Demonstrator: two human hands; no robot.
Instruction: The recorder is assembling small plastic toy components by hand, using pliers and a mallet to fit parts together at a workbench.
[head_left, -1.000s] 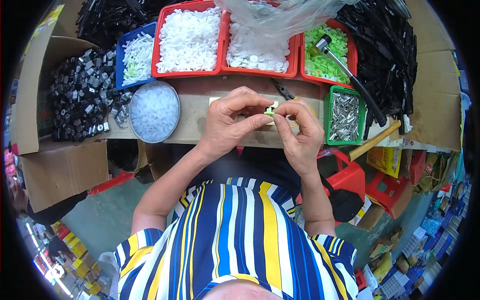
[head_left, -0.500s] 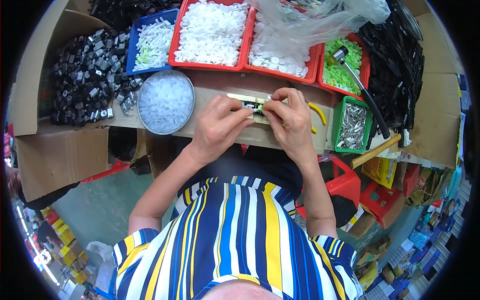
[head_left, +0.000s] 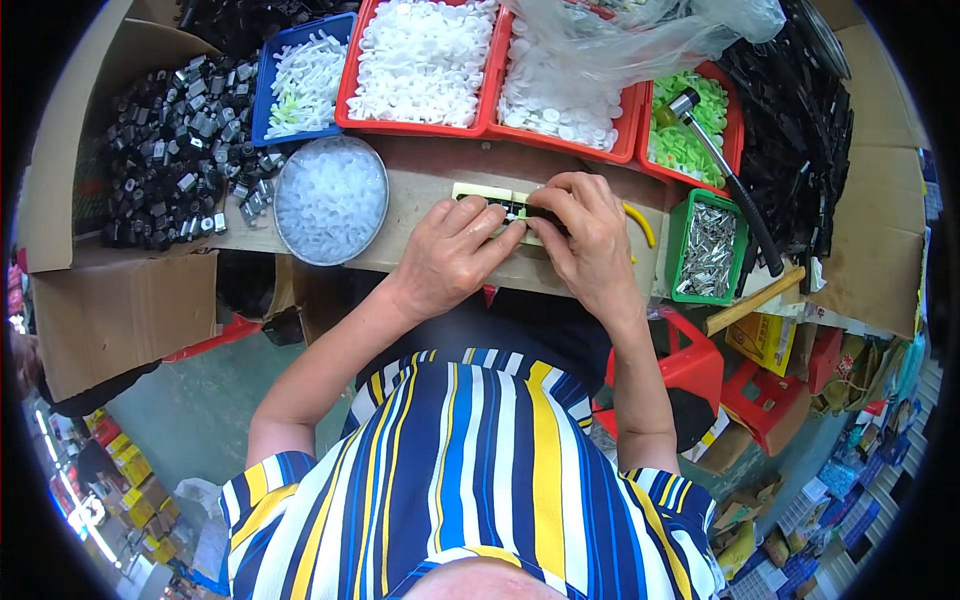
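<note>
Both hands rest on the wooden bench [head_left: 420, 190], pressing on a small black part [head_left: 515, 210] that lies on a pale yellow-green strip [head_left: 475, 192]. My left hand [head_left: 455, 250] pinches the part from the left with its fingertips. My right hand [head_left: 590, 235] covers its right end with fingers curled down. Most of the part is hidden under the fingers.
Behind the hands stand red trays of white pieces [head_left: 420, 60], a blue tray [head_left: 305, 80], a red tray of green pieces [head_left: 690, 130] with a hammer [head_left: 725, 180] across it, a green bin of metal pins [head_left: 705, 245]. A round clear tub [head_left: 330, 200] and a box of black parts [head_left: 165, 160] sit left.
The hands came down from holding a small green piece in the air to pressing a black part onto the strip on the bench. The view shifted slightly.
</note>
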